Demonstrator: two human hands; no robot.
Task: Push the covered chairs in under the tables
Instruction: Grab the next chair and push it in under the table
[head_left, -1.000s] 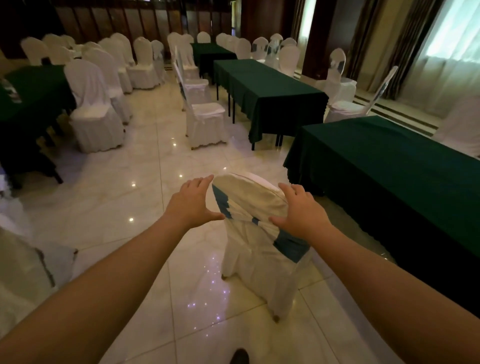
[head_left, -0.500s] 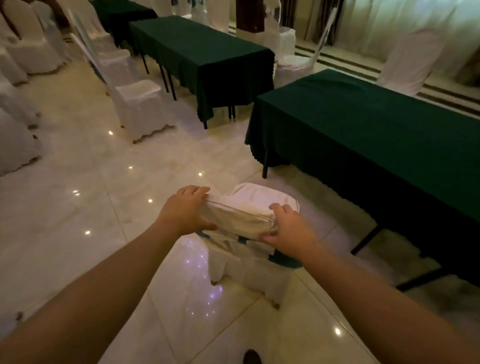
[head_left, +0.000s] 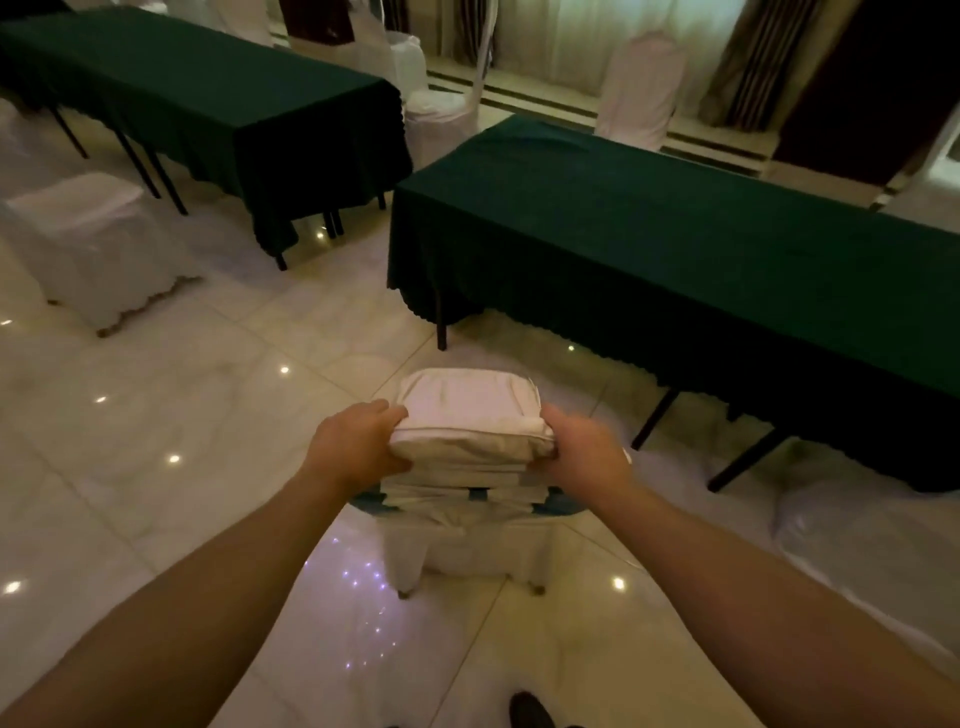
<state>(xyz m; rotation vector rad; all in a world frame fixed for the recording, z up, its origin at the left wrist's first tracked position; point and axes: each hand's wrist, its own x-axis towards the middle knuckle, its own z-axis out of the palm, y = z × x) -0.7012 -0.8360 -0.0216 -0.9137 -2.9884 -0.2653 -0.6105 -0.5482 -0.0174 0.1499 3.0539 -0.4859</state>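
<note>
**A:** What are the hands doing?

**B:** Both bare hands clasp the top of a chair back. The left hand (head_left: 358, 447) curls over its left corner and the right hand (head_left: 584, 449) curls over its right corner, with the width of the back between them.

**A:** Which chair?

**B:** A white fabric-covered chair with a teal band (head_left: 470, 410) tied across the lower back. It is seen from above and behind, its seat pointing away from the person.

**A:** Where does it stand?

**B:** On a glossy cream marble tile floor (head_left: 171, 415), near the long table draped in dark green cloth (head_left: 675, 249) just beyond the chair. The seat faces that table's near edge but is not under it. Black table legs show below the cloth, beyond and to the right of the chair.

**A:** What else is there?

**B:** Beyond the chair to the left stands a second long green-clothed table (head_left: 208, 98). Left of the chair, well apart, is another white covered chair (head_left: 88, 244). Behind the chair, at the person's feet, a dark shoe toe (head_left: 530, 712) shows.
</note>
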